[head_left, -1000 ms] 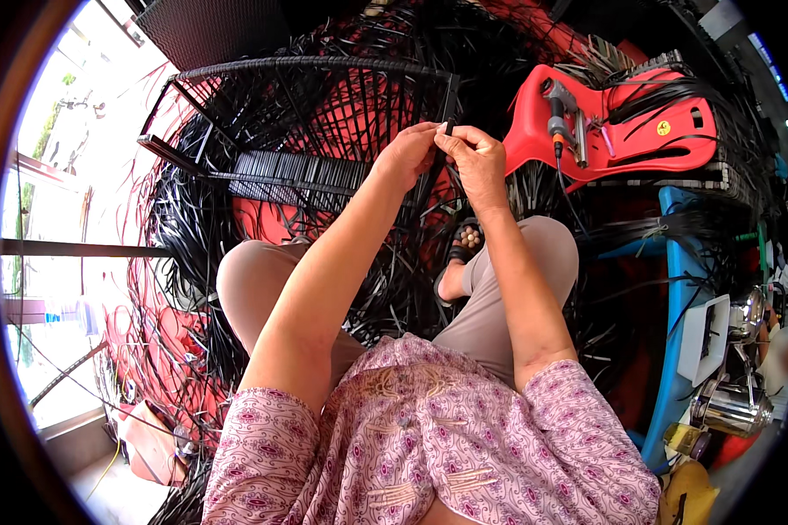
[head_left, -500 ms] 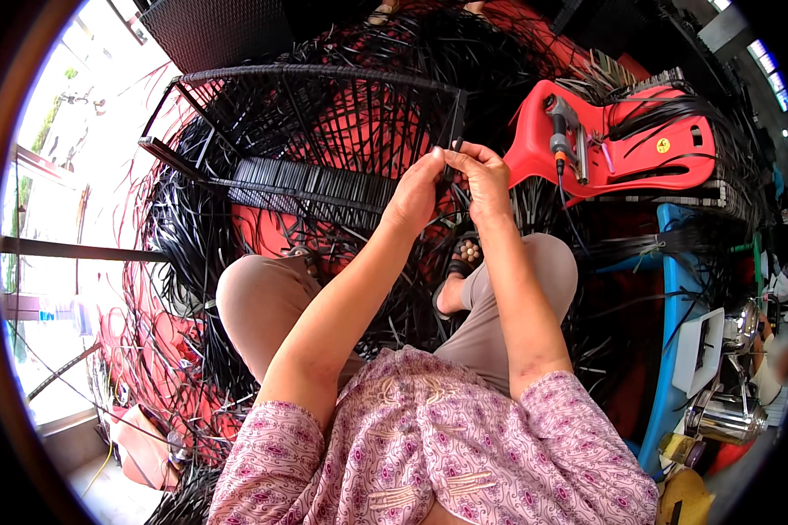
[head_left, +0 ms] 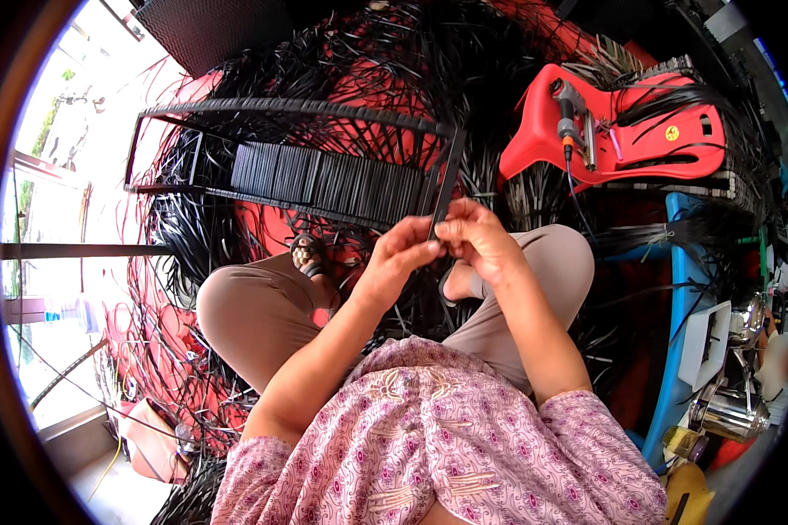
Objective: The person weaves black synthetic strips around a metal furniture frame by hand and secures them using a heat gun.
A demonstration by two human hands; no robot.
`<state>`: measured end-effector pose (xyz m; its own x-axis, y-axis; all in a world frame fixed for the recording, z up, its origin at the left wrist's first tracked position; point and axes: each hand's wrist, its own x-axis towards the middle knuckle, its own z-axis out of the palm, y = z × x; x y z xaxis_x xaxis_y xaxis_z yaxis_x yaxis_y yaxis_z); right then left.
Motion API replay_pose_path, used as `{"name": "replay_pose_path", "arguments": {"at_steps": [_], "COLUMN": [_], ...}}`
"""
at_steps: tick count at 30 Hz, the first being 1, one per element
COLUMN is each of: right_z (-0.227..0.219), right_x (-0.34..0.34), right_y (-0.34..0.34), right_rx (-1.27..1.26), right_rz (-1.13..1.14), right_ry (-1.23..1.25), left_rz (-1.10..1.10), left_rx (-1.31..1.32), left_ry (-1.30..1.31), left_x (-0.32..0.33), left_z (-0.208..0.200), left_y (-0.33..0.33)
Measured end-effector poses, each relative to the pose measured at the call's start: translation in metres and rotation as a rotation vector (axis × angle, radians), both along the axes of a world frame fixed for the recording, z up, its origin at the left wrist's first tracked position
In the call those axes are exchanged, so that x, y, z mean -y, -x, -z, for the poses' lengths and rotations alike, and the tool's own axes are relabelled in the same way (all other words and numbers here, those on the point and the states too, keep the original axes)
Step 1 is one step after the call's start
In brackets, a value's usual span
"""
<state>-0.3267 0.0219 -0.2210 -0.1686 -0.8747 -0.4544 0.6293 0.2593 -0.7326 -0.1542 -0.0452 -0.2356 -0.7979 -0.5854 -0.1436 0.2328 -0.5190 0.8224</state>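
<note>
A black furniture frame [head_left: 276, 103] lies tilted in front of my knees, with a panel of closely wrapped black strips [head_left: 324, 182] across it. Both hands meet at the near end of its right-hand bar [head_left: 449, 175]. My left hand [head_left: 398, 258] is closed at the bar's left side, thumb stretched toward the end. On the other side my right hand [head_left: 477, 236] pinches the same end between thumb and fingers. Whether a thin strip is also between the fingertips is hidden.
Loose black strips [head_left: 179, 227] cover much of the red floor covering. At the right, a red plastic seat [head_left: 534, 131] bears a corded power tool [head_left: 567, 114] and more strips. Beyond my right knee stand a blue plastic edge [head_left: 674, 350], a white tray [head_left: 705, 346] and a metal pot [head_left: 731, 411].
Both hands have drawn back toward me, down along the frame's right-hand bar. The frame has tipped, so its wrapped panel shows more fully. My knees have spread slightly.
</note>
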Motion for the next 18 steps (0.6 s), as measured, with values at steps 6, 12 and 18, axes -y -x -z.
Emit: {"name": "replay_pose_path", "arguments": {"at_steps": [6,12,18], "right_z": [-0.004,0.008,0.043], "right_x": [-0.029,0.003,0.019], "right_y": [0.017,0.009,0.017], "right_rx": [-0.251,-0.329,-0.378], "right_rz": [0.198,0.184,0.262], "right_ry": [-0.08,-0.048,-0.172], "left_rz": [0.166,0.178,0.179], "left_rx": [0.296,0.41,0.412], "left_ry": [0.069,0.057,0.048], "left_x": [-0.064,-0.09,-0.087], "left_z": [0.019,0.041,0.045], "left_y": [-0.107,-0.127,-0.126]}}
